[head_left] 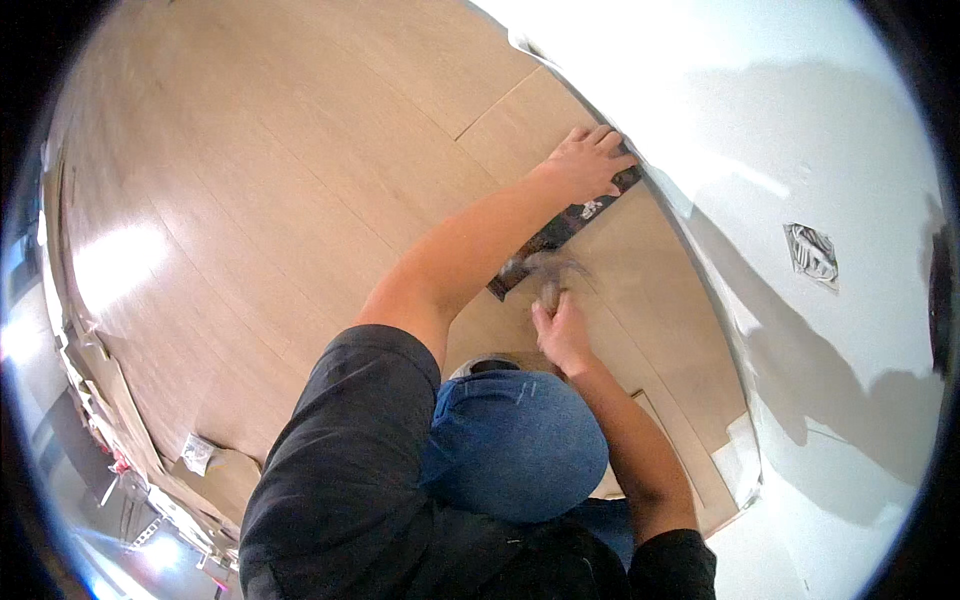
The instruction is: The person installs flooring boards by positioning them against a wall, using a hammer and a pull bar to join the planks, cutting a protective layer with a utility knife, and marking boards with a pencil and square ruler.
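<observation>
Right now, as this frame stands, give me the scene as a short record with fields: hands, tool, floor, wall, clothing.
Left hand: over the wall end of a dark strip
Right hand: closed around the handle of a hammer
Tool: hammer head blurred, near the strip's other end; contact unclear
Floor: light brown planks
Wall: white wall with a small rectangular patch
Clothing: black sleeves, blue trousers

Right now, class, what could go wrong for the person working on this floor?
The claw hammer, motion-blurred in the right hand, might glance off and dent the wood-toned floor plank beside the dark strip. A stray blow could also catch the left hand, which lies over the strip's end near the white wall.
</observation>
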`<state>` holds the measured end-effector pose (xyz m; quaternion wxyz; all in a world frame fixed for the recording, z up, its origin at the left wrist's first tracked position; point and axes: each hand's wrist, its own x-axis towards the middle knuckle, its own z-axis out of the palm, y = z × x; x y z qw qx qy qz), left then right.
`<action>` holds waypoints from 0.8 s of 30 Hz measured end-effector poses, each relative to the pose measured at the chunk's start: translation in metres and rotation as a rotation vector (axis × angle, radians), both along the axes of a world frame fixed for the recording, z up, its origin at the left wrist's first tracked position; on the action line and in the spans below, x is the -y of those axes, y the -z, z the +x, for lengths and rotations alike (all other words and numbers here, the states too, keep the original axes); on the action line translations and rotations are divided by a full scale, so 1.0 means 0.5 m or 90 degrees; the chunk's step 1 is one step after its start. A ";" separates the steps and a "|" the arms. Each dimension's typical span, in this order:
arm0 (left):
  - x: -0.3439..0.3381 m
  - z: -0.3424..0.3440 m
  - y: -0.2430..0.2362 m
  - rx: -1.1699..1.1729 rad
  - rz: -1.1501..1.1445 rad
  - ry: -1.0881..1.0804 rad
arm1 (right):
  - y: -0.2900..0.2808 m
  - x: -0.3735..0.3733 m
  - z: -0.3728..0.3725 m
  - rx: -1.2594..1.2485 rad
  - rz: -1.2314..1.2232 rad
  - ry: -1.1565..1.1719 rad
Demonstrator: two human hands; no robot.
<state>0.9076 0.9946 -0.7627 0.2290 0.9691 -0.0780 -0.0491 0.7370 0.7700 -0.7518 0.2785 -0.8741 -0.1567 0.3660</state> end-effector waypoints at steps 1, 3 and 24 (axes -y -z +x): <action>0.001 0.000 0.002 -0.007 -0.002 0.003 | 0.009 0.010 -0.018 0.131 -0.025 -0.124; -0.013 -0.013 0.016 -0.029 0.011 0.001 | -0.046 -0.030 0.028 0.016 -0.034 -0.118; -0.020 0.024 0.023 -0.171 0.096 0.018 | -0.087 0.149 0.019 0.058 -0.063 -0.123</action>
